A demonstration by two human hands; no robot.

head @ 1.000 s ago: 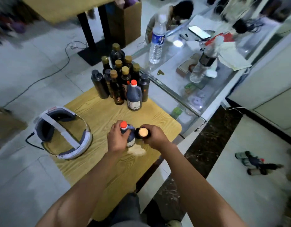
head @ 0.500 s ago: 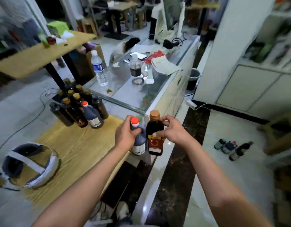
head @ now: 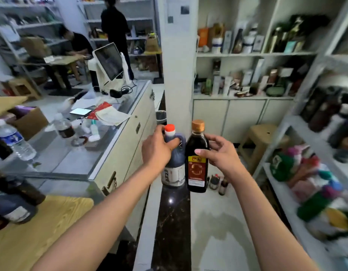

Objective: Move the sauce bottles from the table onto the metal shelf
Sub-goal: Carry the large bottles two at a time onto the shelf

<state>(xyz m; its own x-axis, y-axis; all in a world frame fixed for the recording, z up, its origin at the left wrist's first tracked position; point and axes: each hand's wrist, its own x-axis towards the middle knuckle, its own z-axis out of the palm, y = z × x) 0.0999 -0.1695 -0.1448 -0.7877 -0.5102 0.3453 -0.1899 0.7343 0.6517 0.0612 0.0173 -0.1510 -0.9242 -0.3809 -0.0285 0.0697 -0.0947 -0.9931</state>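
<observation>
My left hand grips a dark jug-shaped sauce bottle with a red cap by its neck and handle. My right hand grips a taller dark sauce bottle with a gold cap and a red label. Both bottles hang upright in the air, side by side and touching, over the floor. More sauce bottles stand on the wooden table at the lower left, blurred. A white metal shelf with colourful packets runs along the right.
A glass counter with water bottles, a phone and papers lies to the left. A white pillar stands straight ahead. A plastic stool and some bottles on the floor are beyond my hands. Two people are at the far left.
I have turned right, away from the wooden table, with both bottles held in front of me. The table has slid to the lower left and the shelves have come into view on the right.
</observation>
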